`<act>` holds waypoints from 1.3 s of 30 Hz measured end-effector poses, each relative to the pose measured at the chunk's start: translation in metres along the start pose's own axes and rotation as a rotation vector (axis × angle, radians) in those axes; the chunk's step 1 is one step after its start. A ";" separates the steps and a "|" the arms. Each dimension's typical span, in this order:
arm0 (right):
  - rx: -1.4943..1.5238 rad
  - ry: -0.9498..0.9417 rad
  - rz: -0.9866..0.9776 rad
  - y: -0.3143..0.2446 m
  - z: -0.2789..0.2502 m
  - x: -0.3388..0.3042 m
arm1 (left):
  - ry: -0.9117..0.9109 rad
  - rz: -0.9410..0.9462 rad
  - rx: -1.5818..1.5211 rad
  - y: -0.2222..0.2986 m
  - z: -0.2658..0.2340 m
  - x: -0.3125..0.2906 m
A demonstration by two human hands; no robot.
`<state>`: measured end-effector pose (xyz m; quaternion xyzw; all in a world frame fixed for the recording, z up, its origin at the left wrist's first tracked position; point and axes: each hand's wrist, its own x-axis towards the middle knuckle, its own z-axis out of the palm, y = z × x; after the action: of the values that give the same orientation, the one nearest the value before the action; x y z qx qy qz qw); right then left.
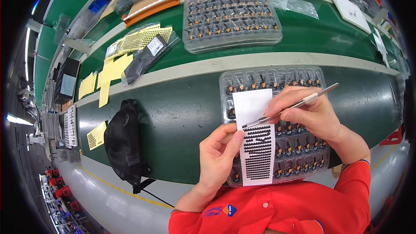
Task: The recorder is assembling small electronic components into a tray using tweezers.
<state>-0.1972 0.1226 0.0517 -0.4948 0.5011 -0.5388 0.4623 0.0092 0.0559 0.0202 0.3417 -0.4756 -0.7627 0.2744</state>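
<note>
Right hand (318, 112) grips metal tweezers (303, 101) over a white sheet (253, 100) of black pieces (258, 162); left hand (218, 152) pinches its left edge.

1. The left hand (219, 152) is pinching the left edge of a white sheet (252, 104) bearing rows of small black pieces (259, 159).
2. The right hand (318, 119) is holding slim metal tweezers (310, 98), their tip pointing toward the top row.
3. The sheet is covering part of a clear compartmented tray (299, 159) on the dark green table (175, 141).
4. Beyond, stacked filled trays (232, 38) are standing near yellow sheets (116, 70) lying to their left.
</note>
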 end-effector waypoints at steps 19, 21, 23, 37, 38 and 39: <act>0.125 0.108 0.128 0.000 0.003 -0.003 | 0.015 0.090 -0.002 -0.004 -0.002 0.001; 0.121 0.109 0.133 0.000 0.003 -0.003 | 0.016 0.096 -0.001 -0.004 -0.002 0.002; 0.137 0.106 0.133 0.000 0.002 -0.002 | 0.026 0.101 0.013 -0.003 -0.001 0.002; 0.140 0.140 0.124 0.006 0.000 -0.001 | 0.061 0.091 0.048 -0.003 0.001 0.002; 0.157 0.152 0.133 0.006 0.000 0.000 | 0.060 0.091 0.050 -0.003 0.000 0.001; 0.175 0.164 0.142 0.007 0.000 0.000 | 0.058 0.091 0.052 -0.003 0.000 0.001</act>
<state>-0.1976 0.1222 0.0446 -0.3702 0.5220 -0.5849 0.4984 0.0084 0.0566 0.0168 0.3489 -0.5022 -0.7265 0.3133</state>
